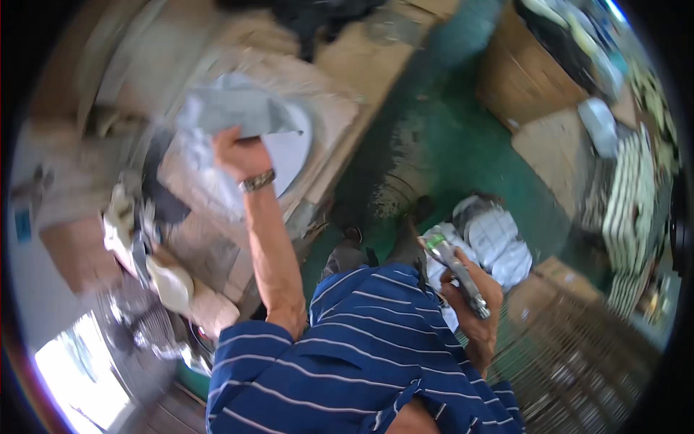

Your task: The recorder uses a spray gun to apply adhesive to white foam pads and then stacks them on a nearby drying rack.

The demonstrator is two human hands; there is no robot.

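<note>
We've got the left hand point(235, 152) at 11 o'clock clamped on a grey cloth point(231, 108), right hand point(473, 296) at 4 o'clock gripping a metal tool point(455, 267).

Daylit but motion-blurred, worst at upper left, with blown-out glare lower left and dark fisheye rim.

Shirt point(369, 340) — dark blue with thin white stripes. The left hand point(235, 152) grips a pale grey-blue cloth point(231, 108) over a white disc point(289, 148). The right hand point(473, 300) holds a silver tool point(455, 267) with a green tip. Floor point(448, 145) — worn green, scuffed dark. Boxes point(535, 72) are brown cardboard; the counter point(340, 72) is tan. The watch point(258, 180) is metallic grey.
</note>
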